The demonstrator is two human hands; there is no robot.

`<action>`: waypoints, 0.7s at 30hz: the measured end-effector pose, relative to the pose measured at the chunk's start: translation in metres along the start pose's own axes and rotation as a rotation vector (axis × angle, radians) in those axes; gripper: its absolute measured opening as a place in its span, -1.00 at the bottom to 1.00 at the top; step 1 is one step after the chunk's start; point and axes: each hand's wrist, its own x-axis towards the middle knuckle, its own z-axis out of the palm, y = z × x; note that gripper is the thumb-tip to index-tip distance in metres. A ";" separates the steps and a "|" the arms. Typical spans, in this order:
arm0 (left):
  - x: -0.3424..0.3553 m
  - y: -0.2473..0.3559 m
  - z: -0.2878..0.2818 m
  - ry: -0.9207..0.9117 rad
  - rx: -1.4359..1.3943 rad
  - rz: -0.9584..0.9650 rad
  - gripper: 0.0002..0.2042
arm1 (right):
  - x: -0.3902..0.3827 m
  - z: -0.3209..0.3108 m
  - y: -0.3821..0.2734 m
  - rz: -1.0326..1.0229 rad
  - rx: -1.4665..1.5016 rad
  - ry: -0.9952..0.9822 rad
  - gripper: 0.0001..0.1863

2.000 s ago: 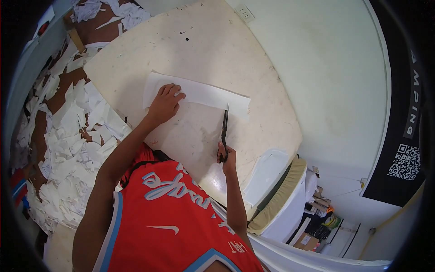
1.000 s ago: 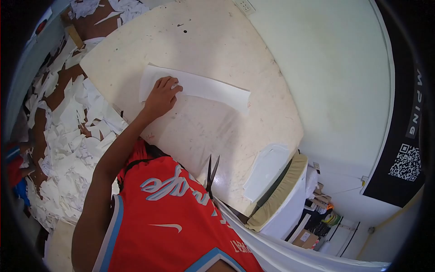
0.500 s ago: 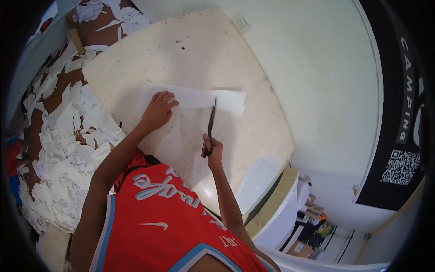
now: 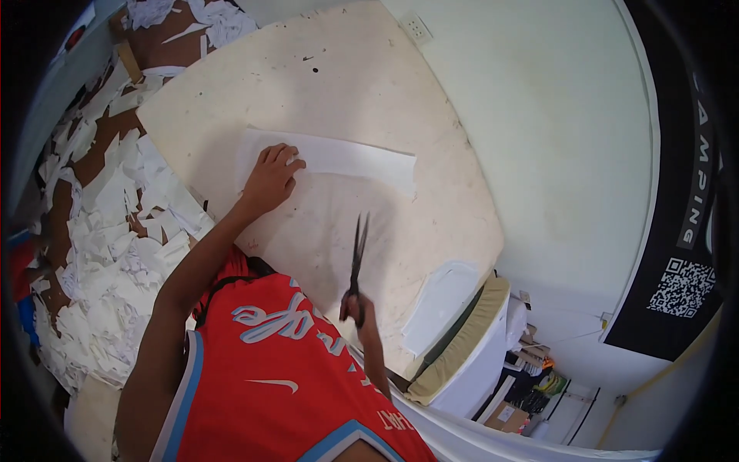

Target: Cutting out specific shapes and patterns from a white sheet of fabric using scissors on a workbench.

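Note:
A long white strip (image 4: 350, 158), paper or cloth, lies across the pale tabletop (image 4: 346, 92). My left hand (image 4: 271, 175) rests on its left part, fingers bent and a little apart, pressing it down from above. My right hand (image 4: 359, 309) is wrapped round the handles of black scissors (image 4: 357, 258). The blades point away from me and stand slightly apart, nearer to me than the strip and not touching it.
A heap of white scraps (image 4: 115, 285) covers the brown surface on the left. A white translucent sheet (image 4: 443, 296) lies at the table's right edge, beside a khaki-covered padded piece (image 4: 462, 339). A pale wall (image 4: 539, 138) with an outlet (image 4: 416, 27) borders the right side.
My right hand has drawn the scissors back toward me, off the strip. The strip's right part now lies flatter. My left hand stays on the strip.

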 end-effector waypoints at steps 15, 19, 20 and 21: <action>-0.008 -0.001 -0.003 0.042 -0.036 0.025 -0.71 | 0.046 -0.002 -0.006 -0.083 -0.209 -0.287 -0.39; -0.009 0.000 0.001 0.076 -0.067 -0.011 -0.72 | 0.097 0.058 -0.089 -0.151 -0.359 0.052 -0.64; -0.008 -0.001 0.000 0.092 -0.053 -0.026 -0.72 | 0.095 0.063 -0.100 -0.339 -0.256 0.052 -0.73; -0.008 -0.001 0.000 0.078 -0.058 -0.009 -0.72 | 0.091 0.068 -0.111 -0.523 -0.146 0.050 -0.80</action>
